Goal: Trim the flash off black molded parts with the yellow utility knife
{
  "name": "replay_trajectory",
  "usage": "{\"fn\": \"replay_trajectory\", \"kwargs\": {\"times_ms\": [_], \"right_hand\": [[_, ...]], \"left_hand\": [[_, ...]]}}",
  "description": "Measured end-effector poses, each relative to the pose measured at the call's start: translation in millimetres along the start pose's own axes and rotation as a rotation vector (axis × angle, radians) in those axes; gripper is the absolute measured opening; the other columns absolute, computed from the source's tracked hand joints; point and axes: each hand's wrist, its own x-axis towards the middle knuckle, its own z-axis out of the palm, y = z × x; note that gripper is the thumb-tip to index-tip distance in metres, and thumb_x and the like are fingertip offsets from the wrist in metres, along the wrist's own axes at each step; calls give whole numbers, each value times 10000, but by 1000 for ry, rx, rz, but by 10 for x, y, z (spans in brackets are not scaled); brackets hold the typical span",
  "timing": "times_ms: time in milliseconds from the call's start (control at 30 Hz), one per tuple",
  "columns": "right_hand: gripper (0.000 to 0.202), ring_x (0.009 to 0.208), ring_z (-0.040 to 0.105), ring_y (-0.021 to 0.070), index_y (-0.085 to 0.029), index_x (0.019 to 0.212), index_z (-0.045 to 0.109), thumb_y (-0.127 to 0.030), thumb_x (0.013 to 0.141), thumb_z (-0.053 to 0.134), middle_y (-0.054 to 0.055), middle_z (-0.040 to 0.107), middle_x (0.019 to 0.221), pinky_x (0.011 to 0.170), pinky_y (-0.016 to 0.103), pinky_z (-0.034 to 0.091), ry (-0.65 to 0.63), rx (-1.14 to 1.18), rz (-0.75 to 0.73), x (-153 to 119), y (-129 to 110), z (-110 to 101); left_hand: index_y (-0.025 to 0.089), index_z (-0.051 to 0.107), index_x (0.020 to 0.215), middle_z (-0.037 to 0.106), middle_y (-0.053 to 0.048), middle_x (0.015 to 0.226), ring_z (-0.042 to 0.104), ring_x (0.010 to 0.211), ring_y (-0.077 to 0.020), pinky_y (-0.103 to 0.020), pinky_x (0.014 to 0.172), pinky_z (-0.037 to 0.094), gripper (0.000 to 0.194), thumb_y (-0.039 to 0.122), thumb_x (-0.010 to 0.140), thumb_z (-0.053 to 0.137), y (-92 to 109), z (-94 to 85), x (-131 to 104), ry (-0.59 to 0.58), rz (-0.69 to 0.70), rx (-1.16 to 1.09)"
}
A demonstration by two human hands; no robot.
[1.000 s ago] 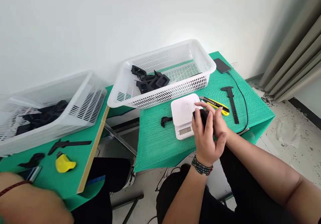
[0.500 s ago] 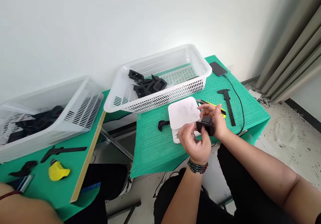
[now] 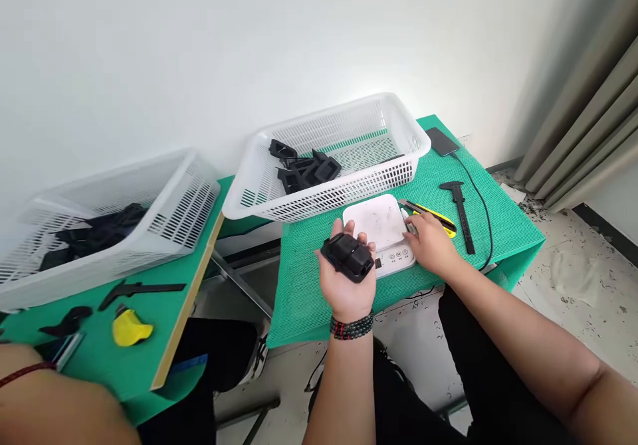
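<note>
My left hand (image 3: 347, 289) is palm up, its fingers slightly curled under a black plastic part (image 3: 347, 257) that has two raised blocks on a flat rim. Behind it lies a white digital kitchen scale (image 3: 376, 222) with dark specks on its plate; the hand hides its left front. At the scale's right edge, my right hand (image 3: 432, 244) has thumb and fingers closed around a small whitish thing, mostly covered. Just beyond those fingers is a yellow and black utility knife (image 3: 441, 219).
A white basket (image 3: 323, 202) holds several black frames. Black calipers (image 3: 463, 218) and a cabled phone (image 3: 441, 141) lie on the green cloth (image 3: 304, 285). At left, another table carries a second basket (image 3: 179, 226), calipers (image 3: 142, 288) and a yellow object (image 3: 130, 329), beside another person's arm (image 3: 60, 398).
Both hands were together on the black part. My left hand has moved left and turned palm up with it; my right hand has let go and reached to the scale's right edge.
</note>
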Motion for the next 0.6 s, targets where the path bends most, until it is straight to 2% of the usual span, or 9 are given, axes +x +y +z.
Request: {"fn": "replay_trajectory", "kwargs": {"times_ms": [100,167,267,400,500,600], "right_hand": [[312,1201,627,293,-160,1267,669,-200,1009,500,181,629,1320,1021,399,485,-42,-84,47,-6,-65,-27],[336,1182,643,301,-154,1301,657,-221,1029,473,188,626,1328,990,400,501,-66,-130,68,-13,-108,-44],[364,1183,647,308,-154,1341,630,-257,1049,439,183,629,1319,976,397,504,-90,-164,83,-30,-146,-71],[386,1167,657,292,-157,1342,617,-195,1041,379,173,627,1304,972,373,497,-118,-205,96,-42,-150,-102],[387,1097,676,289,-162,1316,621,-141,1004,393,169,621,1267,918,365,505,-152,-276,88,-48,-145,-122],[340,1002,689,294,-168,1258,631,-170,1007,402,172,611,1235,842,372,511,-184,-362,103,-63,-160,-141]], "left_hand": [[173,745,1212,652,-151,1391,684,943,-191,-286,754,589,620,686,920,555,66,43,-28,-30,-34,-53],[160,725,1243,655,-165,1379,688,1001,-206,-299,806,591,624,673,932,555,80,56,-39,-62,-77,-81],[153,675,1323,691,-163,1311,688,1076,-204,-306,906,577,553,570,985,542,96,27,-32,-60,-141,-128],[169,692,1274,739,-115,1178,706,961,-159,-260,842,579,450,488,1022,501,142,-58,3,-29,-202,-156],[201,719,1212,752,-82,1089,693,832,-142,-262,770,578,455,539,1012,489,176,-100,21,-48,-189,-165],[230,721,1213,749,-70,1030,675,773,-152,-304,744,581,535,629,997,436,189,-106,23,-66,-168,-177]]}}
